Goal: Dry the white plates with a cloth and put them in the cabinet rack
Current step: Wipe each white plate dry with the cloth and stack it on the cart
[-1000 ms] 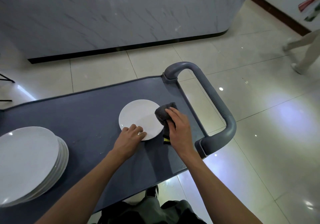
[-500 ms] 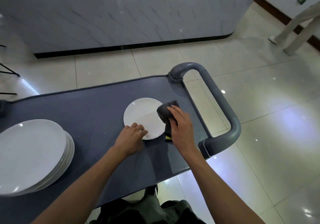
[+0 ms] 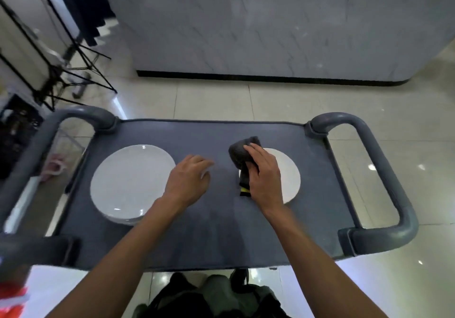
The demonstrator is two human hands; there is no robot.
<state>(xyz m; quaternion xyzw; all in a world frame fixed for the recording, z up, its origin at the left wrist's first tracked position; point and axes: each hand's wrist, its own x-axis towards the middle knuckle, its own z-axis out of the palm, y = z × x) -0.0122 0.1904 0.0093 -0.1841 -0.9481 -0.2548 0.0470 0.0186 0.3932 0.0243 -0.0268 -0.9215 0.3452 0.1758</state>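
A small white plate (image 3: 289, 175) lies flat on the right part of the grey cart top (image 3: 216, 231). My right hand (image 3: 264, 175) grips a bunched dark grey cloth (image 3: 240, 153) and rests over the plate's left side. A stack of larger white plates (image 3: 130, 182) sits on the cart's left part. My left hand (image 3: 188, 182) hovers between the stack and the small plate, blurred, fingers loosely curled and holding nothing. No cabinet rack is in view.
The cart has thick grey handles at its left end (image 3: 81, 116) and right end (image 3: 384, 170). A marble-faced counter (image 3: 246, 27) stands behind it across glossy floor tiles. Black tripod legs (image 3: 73, 71) and a dark crate (image 3: 17, 125) stand at the far left.
The view swung left, bringing the whole cart and both handles into sight. My left hand let go of the small plate's rim and moved left. My right hand stays on the plate with the cloth.
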